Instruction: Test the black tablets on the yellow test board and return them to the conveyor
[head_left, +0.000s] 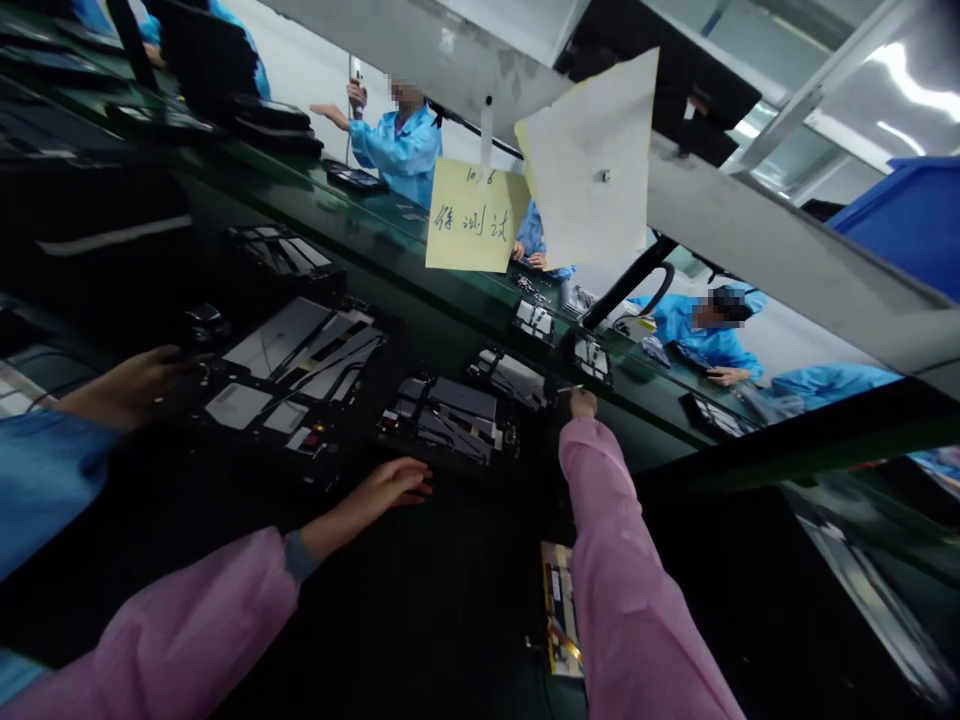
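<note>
My left hand (394, 486), in a pink sleeve, lies open with fingers stretched out, holding nothing. Just beyond its fingertips is an opened tablet-like device (450, 415) with grey cells and dark cables showing. My right hand (583, 402) reaches far forward, its fingers closed around a thin, light metallic tool (568, 391) whose kind is too small to tell. That tool points left toward another opened device (511, 377). Below my right forearm lies a yellow-edged panel (559, 605) with an orange flex strip, partly covered by the sleeve.
A co-worker's hand (139, 385) in a blue sleeve is at a larger opened device (300, 360) on the left. More opened devices (534, 318) stand along the green bench (420, 285). A yellow note (476, 217) hangs from the overhead beam (442, 50). Other people in blue work opposite.
</note>
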